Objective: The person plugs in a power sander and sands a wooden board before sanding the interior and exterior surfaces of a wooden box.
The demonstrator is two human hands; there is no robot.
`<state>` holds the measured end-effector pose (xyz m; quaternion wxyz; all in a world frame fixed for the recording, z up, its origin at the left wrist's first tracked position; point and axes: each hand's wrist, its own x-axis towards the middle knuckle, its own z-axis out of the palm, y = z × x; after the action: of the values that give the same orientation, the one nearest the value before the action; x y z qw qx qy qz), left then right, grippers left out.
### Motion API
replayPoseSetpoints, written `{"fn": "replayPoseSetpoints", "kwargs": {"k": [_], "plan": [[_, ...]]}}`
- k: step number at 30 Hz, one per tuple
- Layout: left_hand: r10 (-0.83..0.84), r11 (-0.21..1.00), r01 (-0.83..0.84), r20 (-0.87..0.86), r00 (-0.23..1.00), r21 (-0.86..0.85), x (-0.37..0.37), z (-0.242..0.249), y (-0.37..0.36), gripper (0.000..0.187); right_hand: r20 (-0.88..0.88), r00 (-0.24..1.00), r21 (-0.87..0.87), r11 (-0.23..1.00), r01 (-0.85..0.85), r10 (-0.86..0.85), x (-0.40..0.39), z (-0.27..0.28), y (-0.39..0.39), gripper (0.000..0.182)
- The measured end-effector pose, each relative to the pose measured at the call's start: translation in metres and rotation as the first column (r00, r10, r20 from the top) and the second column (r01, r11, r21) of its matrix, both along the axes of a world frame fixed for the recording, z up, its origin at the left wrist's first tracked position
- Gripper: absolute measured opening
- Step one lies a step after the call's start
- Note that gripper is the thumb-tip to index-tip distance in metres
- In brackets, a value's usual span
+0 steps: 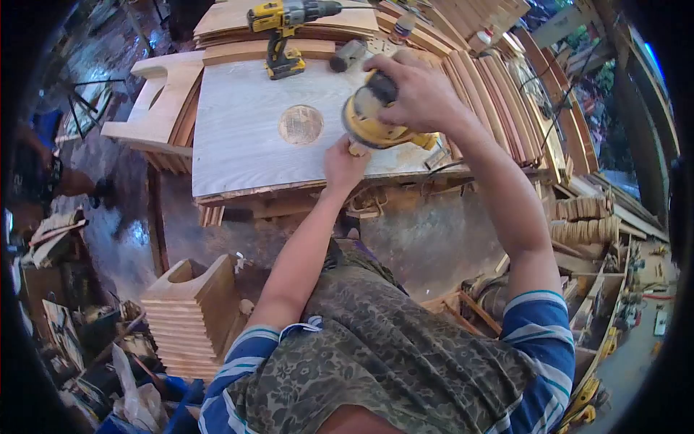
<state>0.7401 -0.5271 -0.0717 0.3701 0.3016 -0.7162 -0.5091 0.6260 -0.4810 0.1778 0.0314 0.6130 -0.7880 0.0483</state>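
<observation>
My right hand (416,87) is closed around the black top of a yellow random orbital sander (376,130), which is held tilted above the work board. My left hand (343,165) is closed on a small pale piece of wood (358,150) right at the sander's lower edge; most of that piece is hidden by the fingers and the sander. Left of the sander, a round wooden disc or patch (301,124) shows on the grey-white board (238,123).
A yellow cordless drill (283,36) stands at the board's back edge, beside a dark cylindrical object (348,56). Wooden strips (491,101) lie to the right. Cut-out boards (163,101) sit at left, and more are stacked (184,318) below. A person's leg (76,181) shows far left.
</observation>
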Motion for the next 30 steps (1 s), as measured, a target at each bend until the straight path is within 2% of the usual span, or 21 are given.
{"fn": "replayPoseSetpoints", "kwargs": {"k": [2,3,5,7,10,14,16,20,23,26,29,30], "plan": [[-0.028,1.0,0.027,-0.012,1.0,-0.012,0.002,0.0,0.0,0.034,0.015,1.0,-0.01,1.0,0.005,-0.005,0.016,0.002,-0.001,0.067],[0.009,1.0,-0.009,-0.001,1.0,0.007,0.003,0.006,0.001,0.035,0.014,0.999,-0.02,0.999,0.029,-0.029,0.013,0.002,-0.002,0.067],[0.026,1.0,-0.026,-0.005,1.0,0.013,0.003,0.012,0.002,0.035,0.065,0.995,0.047,0.996,0.077,-0.08,-0.007,0.003,-0.006,0.067],[0.062,0.997,-0.055,0.159,0.985,-0.048,0.004,0.013,-0.001,0.038,0.022,0.99,0.028,0.99,0.138,-0.138,-0.031,0.003,-0.008,0.071],[0.065,0.998,-0.064,0.095,0.993,-0.006,0.003,0.005,0.0,0.04,0.049,0.94,0.044,0.94,0.337,-0.339,-0.071,0.008,-0.008,0.077],[0.041,0.999,-0.041,0.097,0.994,0.001,0.004,0.006,0.003,0.042,0.04,0.922,-0.011,0.923,0.385,-0.384,-0.135,-0.001,0.002,0.079],[0.022,1.0,-0.022,0.035,0.999,0.004,0.003,0.004,0.003,0.042,0.044,0.861,0.068,0.861,0.504,-0.507,-0.15,0.008,0.008,0.08],[-0.005,1.0,0.005,0.08,0.997,0.0,0.005,-0.004,-0.003,0.042,0.036,0.872,0.044,0.873,0.486,-0.487,-0.173,0.004,0.017,0.083],[-0.042,0.999,0.041,0.072,0.997,0.013,0.006,-0.005,-0.009,0.043,0.021,0.872,0.047,0.872,0.488,-0.489,-0.173,0.005,0.022,0.084],[-0.043,0.998,0.046,0.068,0.997,-0.046,0.006,-0.006,-0.01,0.043,0.032,0.884,0.029,0.885,0.465,-0.465,-0.169,0.006,0.024,0.086],[-0.052,0.997,0.053,0.004,0.999,-0.051,0.009,-0.005,-0.009,0.043,0.039,0.896,0.063,0.896,0.441,-0.443,-0.161,0.004,0.02,0.088],[-0.045,0.998,0.046,0.02,0.999,-0.04,0.009,0.0,-0.007,0.043,0.016,0.922,0.058,0.921,0.386,-0.387,-0.159,0.002,0.018,0.089]]}}
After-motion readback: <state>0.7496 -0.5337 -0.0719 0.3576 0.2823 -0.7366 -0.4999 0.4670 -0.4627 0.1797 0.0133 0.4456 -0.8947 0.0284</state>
